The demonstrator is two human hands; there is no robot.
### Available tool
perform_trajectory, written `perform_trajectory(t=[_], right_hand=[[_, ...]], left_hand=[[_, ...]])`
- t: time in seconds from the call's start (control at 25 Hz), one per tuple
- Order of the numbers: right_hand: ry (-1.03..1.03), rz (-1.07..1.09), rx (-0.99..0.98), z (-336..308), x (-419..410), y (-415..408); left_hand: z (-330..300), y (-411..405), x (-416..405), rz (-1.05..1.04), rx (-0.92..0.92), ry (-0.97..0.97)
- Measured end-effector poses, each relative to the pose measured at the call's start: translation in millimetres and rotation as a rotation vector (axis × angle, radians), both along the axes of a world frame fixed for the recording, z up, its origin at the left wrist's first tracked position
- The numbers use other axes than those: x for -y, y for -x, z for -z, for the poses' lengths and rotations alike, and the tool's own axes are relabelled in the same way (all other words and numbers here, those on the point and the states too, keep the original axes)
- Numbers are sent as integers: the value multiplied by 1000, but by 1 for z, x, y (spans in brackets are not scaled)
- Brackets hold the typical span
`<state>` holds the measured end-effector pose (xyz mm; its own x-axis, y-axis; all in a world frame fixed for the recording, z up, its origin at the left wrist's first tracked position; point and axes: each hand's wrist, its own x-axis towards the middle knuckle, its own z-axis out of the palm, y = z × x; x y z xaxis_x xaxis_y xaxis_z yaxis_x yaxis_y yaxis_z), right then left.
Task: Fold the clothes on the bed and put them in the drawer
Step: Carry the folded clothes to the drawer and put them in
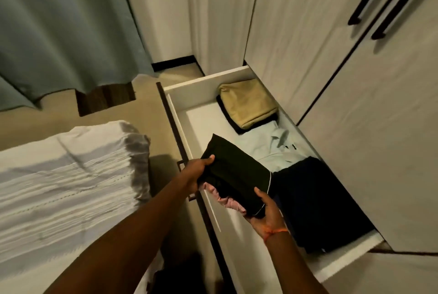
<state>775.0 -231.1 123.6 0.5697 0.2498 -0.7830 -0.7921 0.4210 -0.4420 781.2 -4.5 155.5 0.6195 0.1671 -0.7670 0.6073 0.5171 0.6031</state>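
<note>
Both hands, left hand (198,171) and right hand (265,210), grip the folded black garment (234,172) by opposite ends over the drawer (208,80); soft, light, support underneath

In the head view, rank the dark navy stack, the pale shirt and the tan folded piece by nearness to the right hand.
From the right hand:
1. Dark navy stack, just beside it, drawer's near end.
2. Pale shirt, mid-drawer.
3. Tan folded piece, far end.
</note>
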Motion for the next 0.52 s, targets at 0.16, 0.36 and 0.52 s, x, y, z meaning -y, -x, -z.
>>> perform_trajectory(t=[0.16, 0.36, 0.52], right_hand=[[84, 102, -74, 28, -9, -31], [117, 209, -166, 40, -59, -64], [125, 242, -203, 36, -106, -91]], left_hand=[[41, -72, -16, 291, -112, -127], [64, -147, -65, 561, -167, -181], [58, -194, -111, 623, -168, -213]])
